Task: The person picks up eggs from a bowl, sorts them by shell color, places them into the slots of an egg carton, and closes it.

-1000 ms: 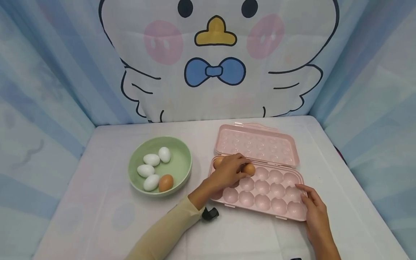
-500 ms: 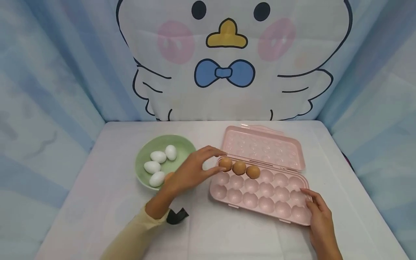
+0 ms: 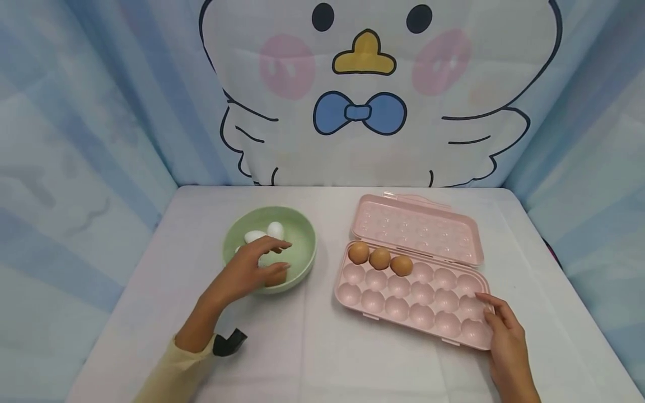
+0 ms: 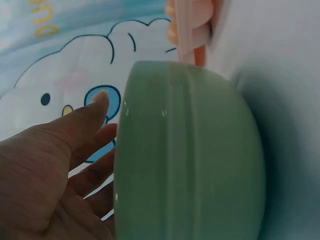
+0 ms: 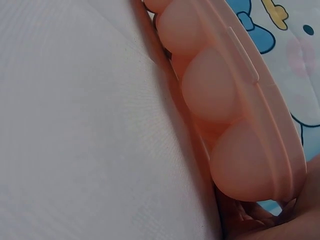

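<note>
Over the green bowl reaches my left hand, thumb and fingers spread apart. Just below its thumb lies a brown egg, partly covered by the hand. White eggs sit farther back in the bowl, some hidden behind the hand. In the left wrist view the bowl's wall hides the eggs. My right hand grips the right end of a pink egg tray, thumb and fingers at its rim. Three brown eggs fill the left end of the tray's back row.
The tray's hinged lid lies folded back behind it. A white cloth covers the table. Printed curtains stand at the back and sides. A black strap hangs from the left cuff.
My left hand has let go of a brown egg in the tray and moved left to the bowl. The right hand keeps its grip on the tray. The head view has shifted slightly.
</note>
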A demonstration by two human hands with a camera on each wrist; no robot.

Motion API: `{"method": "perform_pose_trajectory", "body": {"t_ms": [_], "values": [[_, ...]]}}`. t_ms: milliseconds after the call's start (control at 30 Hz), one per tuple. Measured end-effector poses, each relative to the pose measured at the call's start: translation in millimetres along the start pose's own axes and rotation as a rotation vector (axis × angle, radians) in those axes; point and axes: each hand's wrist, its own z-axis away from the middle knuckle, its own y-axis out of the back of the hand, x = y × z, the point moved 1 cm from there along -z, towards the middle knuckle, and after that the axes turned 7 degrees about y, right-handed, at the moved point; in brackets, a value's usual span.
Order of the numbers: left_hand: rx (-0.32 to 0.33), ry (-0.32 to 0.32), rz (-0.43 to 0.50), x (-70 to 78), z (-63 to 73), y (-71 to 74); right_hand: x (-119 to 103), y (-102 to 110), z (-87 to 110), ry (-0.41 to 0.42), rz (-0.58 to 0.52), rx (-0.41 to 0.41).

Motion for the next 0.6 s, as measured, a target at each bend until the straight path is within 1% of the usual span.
{"method": "perform_pose_trajectory", "body": {"t_ms": [100, 167, 233, 300, 400, 600], "values": [[-0.005, 0.04, -0.036, -11.4, 7.9, 4.0, -1, 0, 0.8, -0.012, 0.004, 0.005], [0.004, 0.059, -0.056, -17.0, 12.6, 9.2, -1, -2, 0.0, -0.024, 0.01, 0.009], [0.02, 0.064, -0.064, -20.8, 15.9, 13.6, -1, -4, -1.2, -0.036, 0.022, 0.016], [0.038, 0.057, -0.065, -23.6, 17.7, 17.5, -1, -5, -1.9, -0.042, 0.031, 0.019], [0.052, 0.052, -0.053, -28.3, 18.7, 20.1, -1, -4, -2.0, -0.036, 0.032, 0.011], [0.011, 0.075, -0.033, -33.7, 17.6, 19.7, 0, 0, -1.7, -0.038, 0.034, -0.006]]}}
